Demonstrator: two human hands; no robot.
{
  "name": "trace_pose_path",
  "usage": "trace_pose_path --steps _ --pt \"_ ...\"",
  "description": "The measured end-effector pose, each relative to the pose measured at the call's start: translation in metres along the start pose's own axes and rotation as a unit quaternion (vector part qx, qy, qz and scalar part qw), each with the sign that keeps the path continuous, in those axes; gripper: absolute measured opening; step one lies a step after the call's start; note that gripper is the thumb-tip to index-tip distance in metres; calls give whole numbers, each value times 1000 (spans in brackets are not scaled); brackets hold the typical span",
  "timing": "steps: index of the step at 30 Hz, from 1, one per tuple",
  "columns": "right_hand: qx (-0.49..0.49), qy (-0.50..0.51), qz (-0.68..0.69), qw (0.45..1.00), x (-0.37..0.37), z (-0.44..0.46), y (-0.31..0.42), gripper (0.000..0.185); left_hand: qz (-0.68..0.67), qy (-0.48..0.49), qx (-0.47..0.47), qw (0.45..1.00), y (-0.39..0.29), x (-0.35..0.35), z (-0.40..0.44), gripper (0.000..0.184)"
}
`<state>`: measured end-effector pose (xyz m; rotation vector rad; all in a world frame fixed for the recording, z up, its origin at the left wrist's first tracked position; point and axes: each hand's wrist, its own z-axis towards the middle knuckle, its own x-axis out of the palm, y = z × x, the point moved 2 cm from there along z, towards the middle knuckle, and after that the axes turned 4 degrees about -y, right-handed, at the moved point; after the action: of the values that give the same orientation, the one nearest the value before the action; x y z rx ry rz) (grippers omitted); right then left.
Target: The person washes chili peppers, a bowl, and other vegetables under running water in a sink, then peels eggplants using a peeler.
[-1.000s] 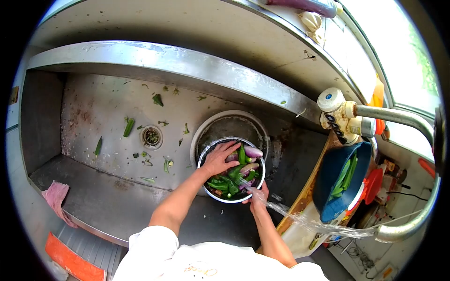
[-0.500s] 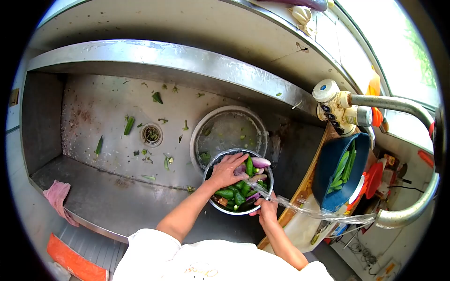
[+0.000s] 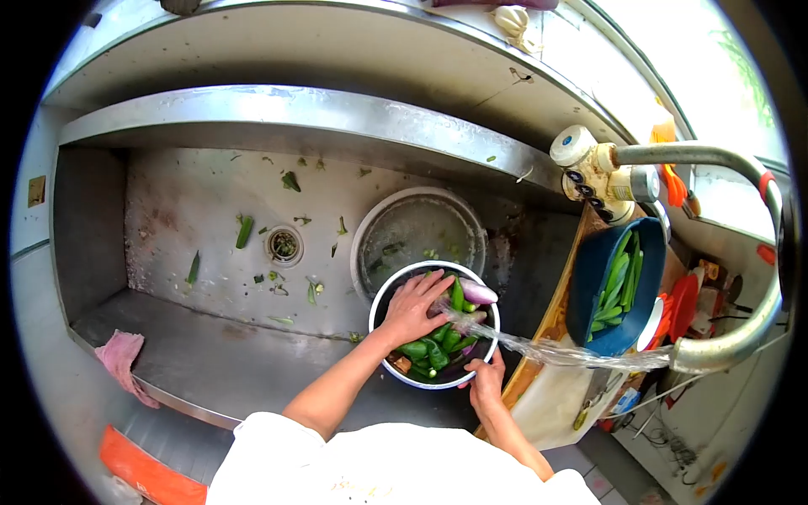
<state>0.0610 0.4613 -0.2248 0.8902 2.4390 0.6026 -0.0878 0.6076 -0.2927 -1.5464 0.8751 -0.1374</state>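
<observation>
Head view: the left grip (image 3: 411, 311) spreads its fingers flat inside the bowl (image 3: 373, 320), with green peppers (image 3: 434, 353) and a purple eggplant piece (image 3: 478, 292) just right of it. The right grip (image 3: 486, 385) clasps the bowl's near rim; above it, water (image 3: 581, 357) streams from the tap (image 3: 715, 355).

Place: kitchen | steel sink (image 3: 219, 324) | running tap (image 3: 690, 154) | cutting board (image 3: 543, 408) | green peppers (image 3: 438, 353)

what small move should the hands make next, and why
Probably have the left hand gently turn over the green peppers while the right hand steadies the bowl at its edge. The stream of water from the faucet runs into the bowl, and the left hand lies right beside the peppers, so stirring might rinse more sides.
</observation>
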Motion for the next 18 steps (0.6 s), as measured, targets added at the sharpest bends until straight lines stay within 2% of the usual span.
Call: trace_pose_path --steps 2,4,6,8,10,14,16,17,18 --pt "-21 11 20 1000 0 -1 -1 45 -66 -44 31 996 -6 -12 3 67" --pt "-36 17 49 998 2 -4 4 46 -187 -55 6 981 -13 -32 2 55" --pt "-34 35 77 996 4 -6 6 44 -288 -32 5 957 -23 -62 4 50" --pt "-26 31 109 993 5 -5 3 42 -453 -77 -14 888 -33 -82 9 40" --pt "-33 43 127 990 7 -6 5 41 -555 -100 -29 826 -41 -108 20 33" --pt "-36 22 134 990 4 -6 8 43 -407 -209 -97 884 21 -134 52 19" --pt "-40 11 137 990 5 -15 14 51 -287 -134 -181 931 74 -98 67 17" --pt "-39 19 142 989 3 -18 13 53 -159 -127 -98 974 94 -78 69 19" --pt "-39 23 148 988 0 -20 11 56 -27 -113 -12 993 107 -57 68 23"
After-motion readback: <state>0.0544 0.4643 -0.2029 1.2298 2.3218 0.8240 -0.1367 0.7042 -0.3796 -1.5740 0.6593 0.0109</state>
